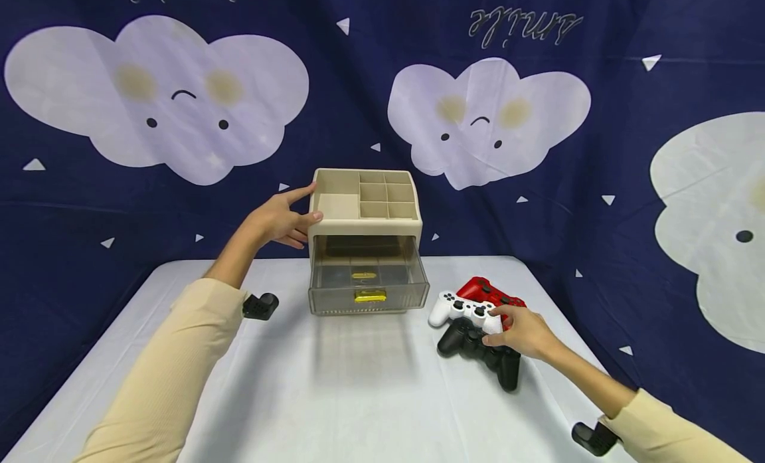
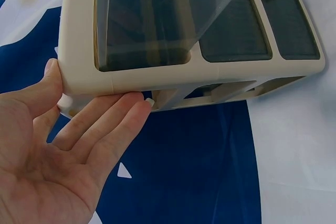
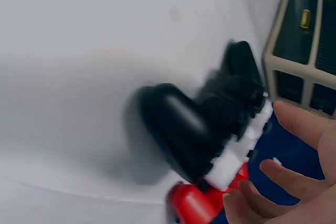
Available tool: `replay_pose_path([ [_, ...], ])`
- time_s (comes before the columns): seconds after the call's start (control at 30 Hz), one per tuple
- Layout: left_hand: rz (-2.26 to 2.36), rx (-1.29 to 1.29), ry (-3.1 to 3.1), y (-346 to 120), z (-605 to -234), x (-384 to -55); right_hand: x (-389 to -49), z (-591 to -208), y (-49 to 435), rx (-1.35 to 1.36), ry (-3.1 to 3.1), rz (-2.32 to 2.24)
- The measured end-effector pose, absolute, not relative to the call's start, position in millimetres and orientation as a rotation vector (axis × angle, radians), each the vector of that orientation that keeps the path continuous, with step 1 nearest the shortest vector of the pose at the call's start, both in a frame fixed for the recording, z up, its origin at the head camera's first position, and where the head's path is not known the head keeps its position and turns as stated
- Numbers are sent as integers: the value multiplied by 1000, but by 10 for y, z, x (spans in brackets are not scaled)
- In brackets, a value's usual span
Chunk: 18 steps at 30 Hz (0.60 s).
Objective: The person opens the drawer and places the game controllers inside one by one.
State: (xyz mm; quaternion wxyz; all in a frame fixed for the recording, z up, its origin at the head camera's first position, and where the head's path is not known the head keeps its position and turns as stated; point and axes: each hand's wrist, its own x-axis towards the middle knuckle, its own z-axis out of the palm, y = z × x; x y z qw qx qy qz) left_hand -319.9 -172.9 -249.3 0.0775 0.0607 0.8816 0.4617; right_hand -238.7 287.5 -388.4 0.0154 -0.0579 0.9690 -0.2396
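Observation:
A beige desktop organizer (image 1: pixel 364 227) with divided compartments on top stands toward the back of the table. Its top see-through drawer (image 1: pixel 335 301) is pulled out and has a gold handle. My left hand (image 1: pixel 277 218) touches the organizer's left side with nearly straight fingers, the thumb near the front corner. To the right lie three overlapping game controllers: a red one (image 1: pixel 478 289) behind, a white one (image 1: pixel 445 310) in the middle and a black one (image 1: pixel 508 371) in front. Over them, my right hand (image 1: pixel 524 331) is spread, with a gap between thumb and fingers.
White cloth covers the table (image 1: pixel 370 410). A dark blue curtain (image 1: pixel 352 117) with clouds printed on it hangs right behind the organizer. Lower drawers (image 2: pixel 236 35) with dark see-through fronts are closed. Each wrist carries a black camera (image 1: pixel 260 306).

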Motion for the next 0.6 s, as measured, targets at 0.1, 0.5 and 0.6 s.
replay_pose_path([
  [0.1, 1382, 180, 2642, -1724, -2491, -3195, -2358, -3962, 2902, -184, 3020, -749],
  [0.5, 1375, 180, 2653, -1716, -2486, -3182, -2299, -4151, 2955, -89, 3012, -773],
  [0.6, 1374, 178, 2657, -1721, -2488, -3175, -2280, -4184, 2949, -77, 3006, -791],
])
